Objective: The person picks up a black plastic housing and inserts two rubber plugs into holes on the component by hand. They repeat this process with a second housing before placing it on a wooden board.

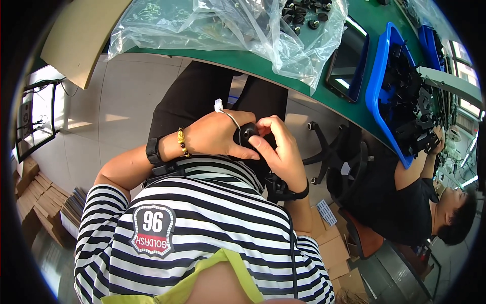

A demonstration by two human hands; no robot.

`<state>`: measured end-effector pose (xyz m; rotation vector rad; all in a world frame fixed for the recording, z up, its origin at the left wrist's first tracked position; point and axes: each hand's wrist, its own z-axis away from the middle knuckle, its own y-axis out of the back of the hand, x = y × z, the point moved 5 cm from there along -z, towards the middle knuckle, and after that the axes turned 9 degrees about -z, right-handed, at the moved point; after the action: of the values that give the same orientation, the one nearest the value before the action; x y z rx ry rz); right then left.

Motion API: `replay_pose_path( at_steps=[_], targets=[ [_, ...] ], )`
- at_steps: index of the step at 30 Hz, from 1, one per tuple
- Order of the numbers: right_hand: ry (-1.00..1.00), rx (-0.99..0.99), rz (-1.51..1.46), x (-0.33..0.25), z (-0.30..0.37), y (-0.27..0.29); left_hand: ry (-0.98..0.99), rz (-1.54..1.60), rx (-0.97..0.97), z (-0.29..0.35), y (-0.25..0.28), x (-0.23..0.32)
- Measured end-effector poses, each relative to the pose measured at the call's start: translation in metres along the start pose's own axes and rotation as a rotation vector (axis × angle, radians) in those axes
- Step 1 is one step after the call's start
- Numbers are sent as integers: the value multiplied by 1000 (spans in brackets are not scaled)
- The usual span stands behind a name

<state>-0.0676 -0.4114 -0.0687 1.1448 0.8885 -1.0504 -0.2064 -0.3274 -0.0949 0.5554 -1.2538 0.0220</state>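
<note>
Above my lap, both hands meet around a small round black part (248,131) with a little hole in its face. A thin pale cable (232,117) curves over the back of my left hand (215,134) and ends in a white plug (218,105). My left fingers are wrapped behind the part, and their tips are hidden. From the other side, my right hand (277,147) grips the part, its thumb pressed near the face and its index finger bent over the top.
On the green table (238,58) lies a clear plastic bag (202,30) beside several black knobbed parts (301,17). A dark flat-screen device (348,61) and a blue bin (374,91) of black parts sit rightward. A co-worker (405,197) sits at right, near a wheeled chair base (324,152).
</note>
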Motion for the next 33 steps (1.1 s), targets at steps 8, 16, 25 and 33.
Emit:
replay_pose_path(
  at_steps=[8, 16, 25, 33],
  targets=[
    [51, 78, -12, 2, 3, -6, -43, -1, 69, -1, -3, -4],
    [64, 37, -28, 1, 3, -2, -39, -37, 78, -1, 1, -3],
    [88, 121, -11, 7, 2, -8, -32, -66, 124, 0, -2, -6],
    [81, 199, -3, 7, 3, -12, -15, -137, 139, 1, -1, -1]
  ],
)
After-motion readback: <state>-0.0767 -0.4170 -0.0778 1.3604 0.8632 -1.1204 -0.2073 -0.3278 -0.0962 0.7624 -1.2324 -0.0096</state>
